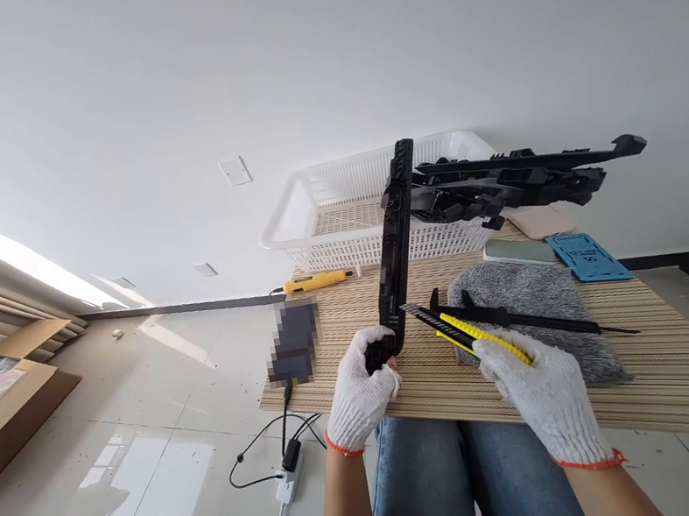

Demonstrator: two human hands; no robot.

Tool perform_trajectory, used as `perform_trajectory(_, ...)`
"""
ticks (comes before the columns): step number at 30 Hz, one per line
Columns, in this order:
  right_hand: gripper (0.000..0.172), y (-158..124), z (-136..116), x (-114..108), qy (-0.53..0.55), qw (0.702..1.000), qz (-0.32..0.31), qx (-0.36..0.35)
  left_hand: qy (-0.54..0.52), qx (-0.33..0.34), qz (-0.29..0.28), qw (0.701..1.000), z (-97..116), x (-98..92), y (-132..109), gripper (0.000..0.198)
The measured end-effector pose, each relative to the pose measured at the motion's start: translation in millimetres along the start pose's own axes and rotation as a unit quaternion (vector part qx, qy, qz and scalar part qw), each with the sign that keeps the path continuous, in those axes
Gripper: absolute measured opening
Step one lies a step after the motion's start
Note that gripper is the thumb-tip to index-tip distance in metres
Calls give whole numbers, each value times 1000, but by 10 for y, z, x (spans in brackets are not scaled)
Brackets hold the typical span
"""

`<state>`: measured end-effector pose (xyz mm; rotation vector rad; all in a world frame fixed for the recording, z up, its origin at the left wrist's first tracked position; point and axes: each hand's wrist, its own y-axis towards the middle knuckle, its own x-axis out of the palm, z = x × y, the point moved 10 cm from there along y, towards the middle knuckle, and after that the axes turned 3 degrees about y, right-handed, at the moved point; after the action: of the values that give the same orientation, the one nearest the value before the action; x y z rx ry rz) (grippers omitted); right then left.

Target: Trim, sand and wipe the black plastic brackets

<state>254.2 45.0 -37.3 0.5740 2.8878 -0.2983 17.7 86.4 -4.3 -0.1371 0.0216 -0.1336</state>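
My left hand (363,384), in a white knit glove, is closed around the lower end of a long black plastic part (396,240). The part stands tilted upright, its top leaning right in front of the basket. In my gloved right hand (541,388) is a yellow utility knife (482,336) with its blade out. The blade tip is beside the lower part of the black piece; whether they touch I cannot tell. Behind the knife, a black caliper (515,317) lies on a folded grey cloth (536,286).
A white plastic basket (343,249) stands at the table's back, with several black plastic parts (510,180) piled over its right side. A yellow pen-shaped tool (318,281) lies before it. A blue plate (590,257) is at right. A power strip (289,484) with cables is on the floor.
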Motion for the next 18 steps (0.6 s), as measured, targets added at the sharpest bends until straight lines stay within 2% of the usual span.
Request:
perform_trajectory(5, 50, -19, -110, 21, -29, 999, -12, -9, -24, 6, -6, 1000, -42, 18, -2, 48)
perform_trajectory(12, 48, -34, -256, -4, -78, 996, 8, -30, -11, 4, 8, 1000, -23, -1, -12, 86)
perform_trajectory(18, 46, -49, -254, 29, -71, 996, -15, -47, -32, -3, 13, 999, -12, 1, -17, 92)
